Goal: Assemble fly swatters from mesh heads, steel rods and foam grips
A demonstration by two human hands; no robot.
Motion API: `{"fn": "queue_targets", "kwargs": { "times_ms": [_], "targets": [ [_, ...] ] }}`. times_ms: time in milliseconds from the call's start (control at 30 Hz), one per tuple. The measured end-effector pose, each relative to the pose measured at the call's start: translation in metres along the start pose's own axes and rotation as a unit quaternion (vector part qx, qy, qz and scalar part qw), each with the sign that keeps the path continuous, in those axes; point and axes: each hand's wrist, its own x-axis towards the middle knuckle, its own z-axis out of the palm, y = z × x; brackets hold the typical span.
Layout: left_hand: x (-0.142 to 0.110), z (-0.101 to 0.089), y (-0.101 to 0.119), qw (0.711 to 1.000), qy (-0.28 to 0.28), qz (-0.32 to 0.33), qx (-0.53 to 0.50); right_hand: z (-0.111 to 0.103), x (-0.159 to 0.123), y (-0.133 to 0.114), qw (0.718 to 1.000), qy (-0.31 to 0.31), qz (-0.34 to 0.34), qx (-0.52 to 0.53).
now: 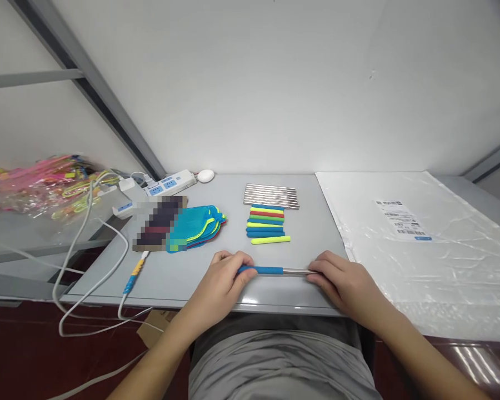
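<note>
Near the table's front edge, my left hand (228, 279) is closed on the left end of a blue plastic handle sleeve (270, 270). A silver metal rod (295, 272) comes out of the sleeve's right end, and my right hand (345, 283) pinches the rod's far end. Sleeve and rod lie in one level line between both hands. Just behind them is a column of loose sleeves (267, 229) in yellow, blue, green and red. Several more metal rods (270, 195) lie side by side beyond those. My fingers hide both tips of the held pieces.
Blue mesh pieces with coloured edging (198, 225) are stacked on the left, beside a pixelated phone-like item (158, 225). A power strip (170, 183) with white cables (87, 222) stands behind. White plastic packaging (370, 261) covers the right side. Bagged colourful items (45, 189) lie far left.
</note>
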Motion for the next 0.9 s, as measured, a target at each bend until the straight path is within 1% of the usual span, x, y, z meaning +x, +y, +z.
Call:
{"fn": "queue_targets", "kwargs": {
  "times_ms": [100,167,300,433,533,633,700,833,900],
  "targets": [
    [0.001,0.005,0.012,0.998,-0.042,0.040,-0.001,-0.001,0.000,-0.003,1.000,-0.012,-0.011,0.004],
    [0.004,0.009,0.021,0.997,-0.061,0.049,-0.023,-0.001,0.000,-0.004,1.000,-0.014,-0.010,0.013],
    [0.016,0.016,0.030,0.996,-0.064,0.032,-0.052,-0.002,0.000,-0.002,1.000,-0.005,0.007,0.020],
    [0.024,0.015,0.026,0.995,-0.069,0.047,-0.054,-0.002,0.002,-0.001,0.999,-0.002,0.030,0.027],
    [0.021,0.013,0.023,0.995,-0.046,0.037,-0.082,-0.003,0.002,0.000,0.999,0.000,0.044,0.031],
    [0.017,0.011,0.023,0.991,-0.001,0.004,-0.131,-0.003,0.001,0.002,0.998,0.010,0.062,0.030],
    [0.016,0.011,0.023,0.987,0.021,0.000,-0.159,-0.003,0.000,0.003,0.997,0.013,0.064,0.029],
    [0.016,0.011,0.023,0.975,0.053,0.017,-0.217,-0.001,-0.003,0.004,0.999,0.011,0.028,0.012],
    [0.018,0.011,0.022,0.956,0.080,0.011,-0.282,-0.002,-0.004,0.003,1.000,0.002,0.008,0.001]
  ]
}}
